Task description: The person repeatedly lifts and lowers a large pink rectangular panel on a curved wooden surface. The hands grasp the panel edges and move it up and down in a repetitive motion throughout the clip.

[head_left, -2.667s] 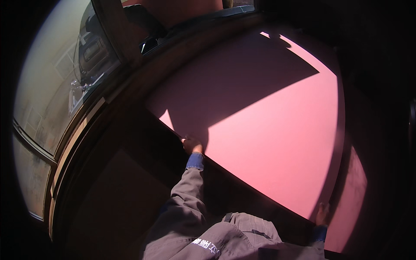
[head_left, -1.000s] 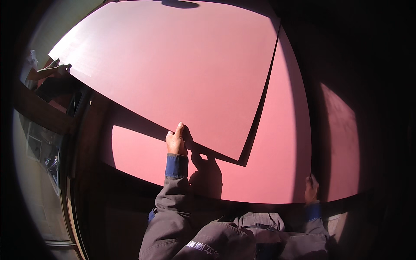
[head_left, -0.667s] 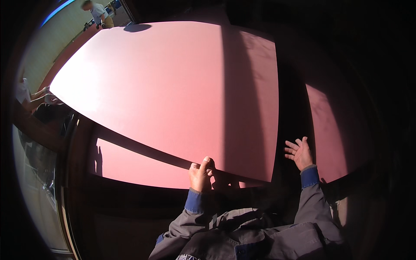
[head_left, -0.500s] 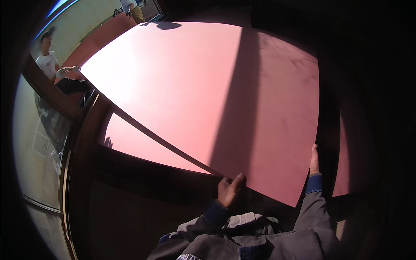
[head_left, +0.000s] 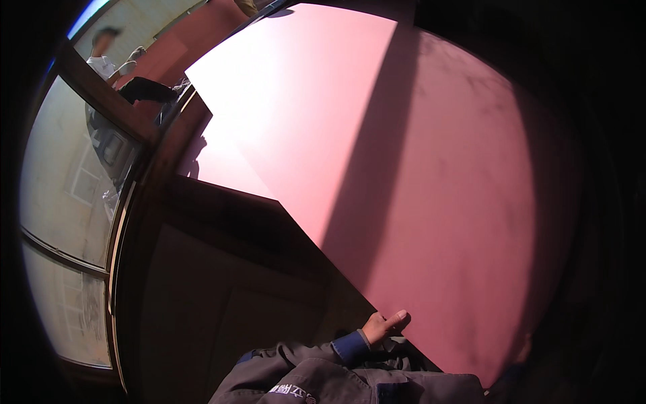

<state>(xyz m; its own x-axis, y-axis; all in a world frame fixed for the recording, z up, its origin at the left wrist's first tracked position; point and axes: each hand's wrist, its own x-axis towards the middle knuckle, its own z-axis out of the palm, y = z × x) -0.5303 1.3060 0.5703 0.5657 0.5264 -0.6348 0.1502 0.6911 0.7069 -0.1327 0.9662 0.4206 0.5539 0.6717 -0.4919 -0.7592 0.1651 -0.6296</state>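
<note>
Left hand (head_left: 382, 326), fingers curled around the lower edge at six o'clock, is gripping the big pink board (head_left: 417, 168) mid-lift, its long axis running toward eleven o'clock, and steadying it probably needs the right hand, which is showing nowhere.

The big sheet (head_left: 431, 175) is plain pink (half shadowed), the jacket sleeve (head_left: 303, 367) grey with a blue cuff (head_left: 351, 347).
</note>
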